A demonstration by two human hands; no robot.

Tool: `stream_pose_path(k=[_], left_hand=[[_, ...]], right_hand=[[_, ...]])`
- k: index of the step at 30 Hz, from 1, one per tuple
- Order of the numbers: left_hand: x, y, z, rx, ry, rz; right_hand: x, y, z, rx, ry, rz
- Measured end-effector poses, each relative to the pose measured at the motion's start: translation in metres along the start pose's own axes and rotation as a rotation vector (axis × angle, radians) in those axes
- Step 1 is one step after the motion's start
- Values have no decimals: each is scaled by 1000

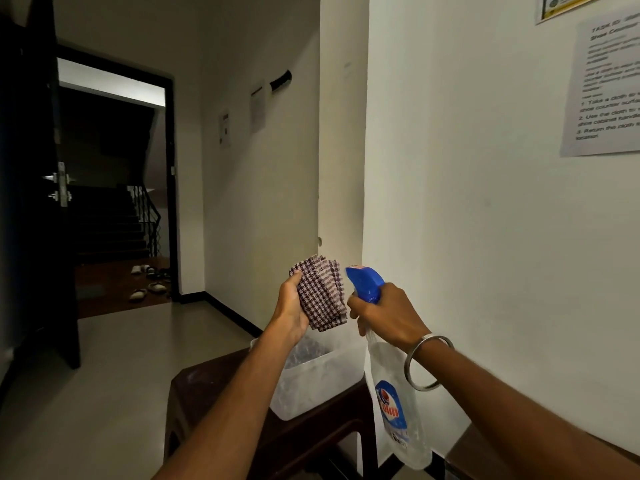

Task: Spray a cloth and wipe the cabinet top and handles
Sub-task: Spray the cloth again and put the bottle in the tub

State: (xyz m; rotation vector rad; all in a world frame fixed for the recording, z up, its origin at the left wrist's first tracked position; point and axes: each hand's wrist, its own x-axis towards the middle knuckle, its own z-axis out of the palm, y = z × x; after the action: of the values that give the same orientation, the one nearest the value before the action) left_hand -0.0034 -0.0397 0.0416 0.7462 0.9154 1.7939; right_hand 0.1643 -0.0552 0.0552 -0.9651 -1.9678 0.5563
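Observation:
My left hand (291, 308) grips a folded checked cloth (323, 292), purple and white, held up at chest height. My right hand (386, 315) grips the neck of a clear spray bottle (394, 400) with a blue trigger head (365, 282). The nozzle points left at the cloth, a few centimetres from it. The bottle hangs below my right hand and carries a blue and red label. A brown cabinet top corner (485, 452) shows at the lower right, under my right forearm.
A dark brown stool (221, 386) stands below my hands with a translucent plastic tub (322, 379) on it. The white wall (467, 202) is close on the right, with a paper notice (606, 91). An open doorway (114, 188) leads to stairs at the left.

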Motion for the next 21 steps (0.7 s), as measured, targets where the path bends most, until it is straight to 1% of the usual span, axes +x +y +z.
stream_pose_path(k=[7,16,21], left_hand=[[-3,-1,6,-14,-5,-6],[0,-8,4,4,2,-6],[0,-7,3,2,2,-5]], right_hand=[[-21,12,17,-10,-84,11],[-24,26,12,14,4,18],[-26,34,8,3,-23,37]])
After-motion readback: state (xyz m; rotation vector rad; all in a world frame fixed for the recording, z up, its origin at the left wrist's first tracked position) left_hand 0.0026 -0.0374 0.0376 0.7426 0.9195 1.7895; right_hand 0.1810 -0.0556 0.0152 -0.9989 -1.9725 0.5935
